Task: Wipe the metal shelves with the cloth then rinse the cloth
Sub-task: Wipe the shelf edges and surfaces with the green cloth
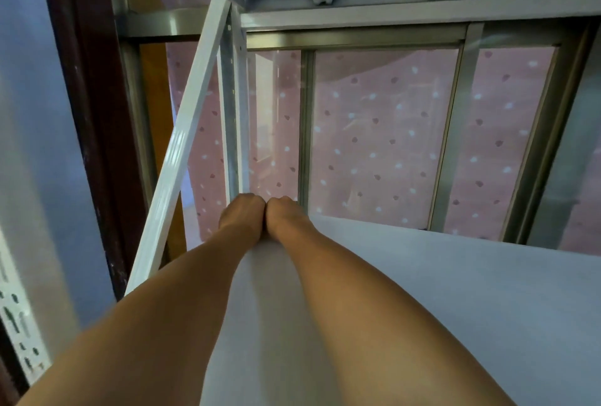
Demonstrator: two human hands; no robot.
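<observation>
Both forearms, cut off at the bottom edge, stretch over the pale metal shelf (422, 291). At its far left corner, by the white post (232, 112), the left hand (242, 214) and right hand (287, 216) touch. Their fingers bend out of sight, so whether they grip the cloth cannot be told. Beyond stands a window (383, 132).

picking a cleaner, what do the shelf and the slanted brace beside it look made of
Shelf: likely painted metal, matte pale finish, flat and seamless. Slanted brace: probably metal too, glossy white coating; a bright streak runs along it.
</observation>
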